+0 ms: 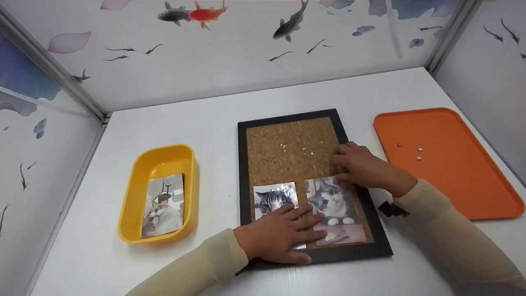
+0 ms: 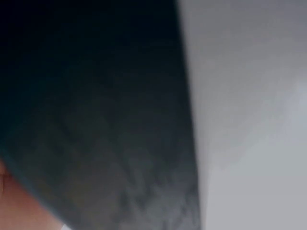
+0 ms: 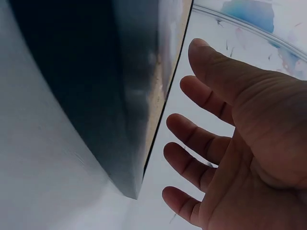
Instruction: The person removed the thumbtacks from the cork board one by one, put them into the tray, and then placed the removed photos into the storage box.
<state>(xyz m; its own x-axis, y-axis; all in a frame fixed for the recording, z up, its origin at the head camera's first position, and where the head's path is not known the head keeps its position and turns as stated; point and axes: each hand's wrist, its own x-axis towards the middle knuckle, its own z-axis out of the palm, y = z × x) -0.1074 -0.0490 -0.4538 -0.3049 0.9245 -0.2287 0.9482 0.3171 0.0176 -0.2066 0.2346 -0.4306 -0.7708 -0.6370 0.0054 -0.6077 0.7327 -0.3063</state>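
The left hand (image 1: 283, 234) lies flat with its fingers spread, covering much of one cat photo (image 1: 273, 199), its fingertips resting on a second cat photo (image 1: 335, 197) to their right. The right hand (image 1: 361, 168) hovers by that second photo's upper right corner, fingers loosely bent, thumb apart from them, holding nothing. Both photos lie beneath the hands on a black-framed corkboard (image 1: 287, 164); small shiny bits (image 1: 283, 146) dot the cork beyond the left hand. Left of that hand, a yellow tray (image 1: 125, 218) on the desk (image 1: 218, 164) contains another photo (image 1: 164, 205). Right of the right hand, an orange tray (image 1: 460, 164) carries three tiny round pieces (image 1: 419, 149).
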